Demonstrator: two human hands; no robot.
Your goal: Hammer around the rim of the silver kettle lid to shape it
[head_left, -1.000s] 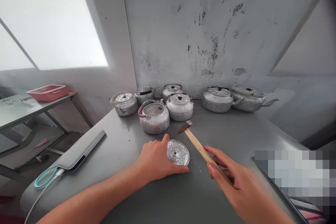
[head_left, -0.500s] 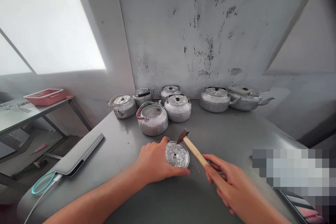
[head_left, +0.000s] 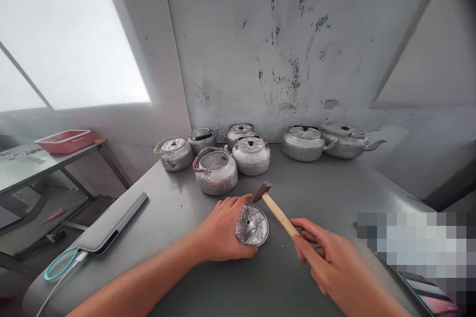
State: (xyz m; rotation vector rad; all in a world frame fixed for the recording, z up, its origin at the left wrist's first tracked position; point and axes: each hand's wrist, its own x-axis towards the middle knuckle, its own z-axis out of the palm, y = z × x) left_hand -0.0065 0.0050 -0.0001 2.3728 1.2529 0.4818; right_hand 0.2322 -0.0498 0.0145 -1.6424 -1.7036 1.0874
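1. A flat grey device (head_left: 111, 223) is lying on the left side of the desk (head_left: 241, 287), a cable running from it.
2. The left hand (head_left: 223, 230) is gripping the silver lid (head_left: 252, 225) by its left edge, fingers curling over the rim, near the desk's middle.
3. A lidless kettle (head_left: 216, 172) is standing just behind.
4. The right hand (head_left: 327, 262) is wrapping around the handle of the hammer (head_left: 277, 210), whose head is hovering at the lid's far rim.

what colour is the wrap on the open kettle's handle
Red and green wrap, head view.
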